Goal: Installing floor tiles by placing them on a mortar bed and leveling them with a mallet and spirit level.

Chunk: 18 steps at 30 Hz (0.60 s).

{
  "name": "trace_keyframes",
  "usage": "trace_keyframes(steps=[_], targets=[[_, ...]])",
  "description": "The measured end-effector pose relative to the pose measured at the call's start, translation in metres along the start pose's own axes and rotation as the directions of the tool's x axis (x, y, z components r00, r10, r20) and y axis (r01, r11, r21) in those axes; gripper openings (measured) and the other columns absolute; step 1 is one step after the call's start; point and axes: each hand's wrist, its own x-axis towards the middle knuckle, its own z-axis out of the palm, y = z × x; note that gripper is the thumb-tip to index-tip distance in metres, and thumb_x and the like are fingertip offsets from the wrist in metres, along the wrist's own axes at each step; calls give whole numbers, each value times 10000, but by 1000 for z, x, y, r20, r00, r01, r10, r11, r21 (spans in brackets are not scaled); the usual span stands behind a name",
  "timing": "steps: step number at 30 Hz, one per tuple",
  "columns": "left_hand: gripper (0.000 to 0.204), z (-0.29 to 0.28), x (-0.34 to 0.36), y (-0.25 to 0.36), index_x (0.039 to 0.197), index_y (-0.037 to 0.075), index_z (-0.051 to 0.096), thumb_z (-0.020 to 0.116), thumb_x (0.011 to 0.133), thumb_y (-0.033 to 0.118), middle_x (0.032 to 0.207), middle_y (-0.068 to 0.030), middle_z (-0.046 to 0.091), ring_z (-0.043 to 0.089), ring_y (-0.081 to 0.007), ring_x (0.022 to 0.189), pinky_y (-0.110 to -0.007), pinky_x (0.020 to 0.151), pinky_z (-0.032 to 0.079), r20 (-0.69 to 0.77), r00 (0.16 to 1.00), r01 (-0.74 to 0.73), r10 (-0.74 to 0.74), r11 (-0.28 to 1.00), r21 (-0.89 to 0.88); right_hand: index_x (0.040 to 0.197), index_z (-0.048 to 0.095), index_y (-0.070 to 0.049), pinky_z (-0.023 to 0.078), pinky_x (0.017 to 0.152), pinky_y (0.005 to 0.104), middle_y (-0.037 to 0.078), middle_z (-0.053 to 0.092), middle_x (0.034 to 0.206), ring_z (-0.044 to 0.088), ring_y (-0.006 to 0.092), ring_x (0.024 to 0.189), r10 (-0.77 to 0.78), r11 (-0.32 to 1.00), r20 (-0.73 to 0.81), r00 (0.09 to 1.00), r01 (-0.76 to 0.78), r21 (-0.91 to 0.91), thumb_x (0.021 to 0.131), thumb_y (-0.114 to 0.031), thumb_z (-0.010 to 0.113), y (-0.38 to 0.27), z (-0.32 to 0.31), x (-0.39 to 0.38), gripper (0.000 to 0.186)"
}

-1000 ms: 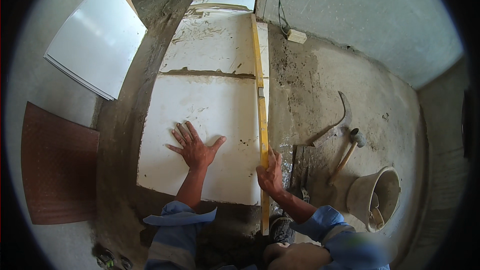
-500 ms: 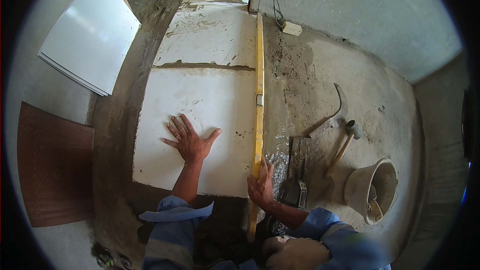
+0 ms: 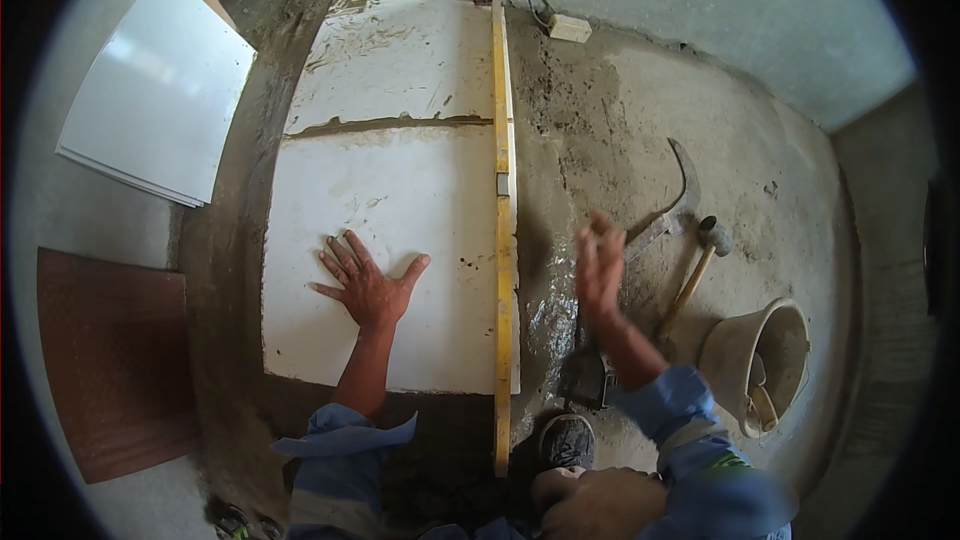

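My left hand [image 3: 372, 285] lies flat with spread fingers on the nearest large white tile [image 3: 430, 210]. Along the right edge of that tile runs a long yellow spirit level [image 3: 503, 290], reaching over the joint onto the tile beyond. To the right of the level my right hand [image 3: 600, 270] is raised, empty, its fingers stretched out and slightly blurred. Wet mortar [image 3: 548, 315] covers the floor between that hand and the tile. Beyond the right hand lie a curved-blade sickle [image 3: 686, 185] and a mallet [image 3: 712, 238] with a dark head and wooden handle.
A bucket [image 3: 728, 355] with a tool inside stands at the right. Large white tiles [image 3: 160, 90] are stacked against the left wall, with a reddish-brown panel [image 3: 115, 360] nearer me. A pale block [image 3: 570, 28] sits by the far wall. My shoe [image 3: 567, 440] is beside the level's near end.
My right hand has let go of the level and moved up and right, away from it. My left hand stays pressed on the tile. The whole view has shifted slightly.
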Motion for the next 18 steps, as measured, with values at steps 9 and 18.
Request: trace_keyframes(steps=[9, 18], targets=[[1309, 12, 5, -11, 1615, 77, 94, 682, 698, 804, 1653, -265, 105, 62, -462, 1529, -764, 1121, 36, -76, 997, -18, 23, 997, 72, 1373, 523, -34, 323, 1131, 522, 224, 452, 1454, 410, 415, 1359, 22, 511, -188, 982, -173, -842, 963, -412, 554, 105, -56, 201, 559], [1327, 8, 3, -12, 1617, 77, 80, 678, 686, 811, 1650, -277, 105, 71, -486, 1520, -753, 1117, 80, -1, 999, -49, 49, 999, 21, 1443, 475, -76, 228, 1175, 520, 172, 432, 1498, 355, 374, 1417, -9, 317, -268, 963, -252, -914, 1003, -400, 460, 116, -56, 216, 547]])
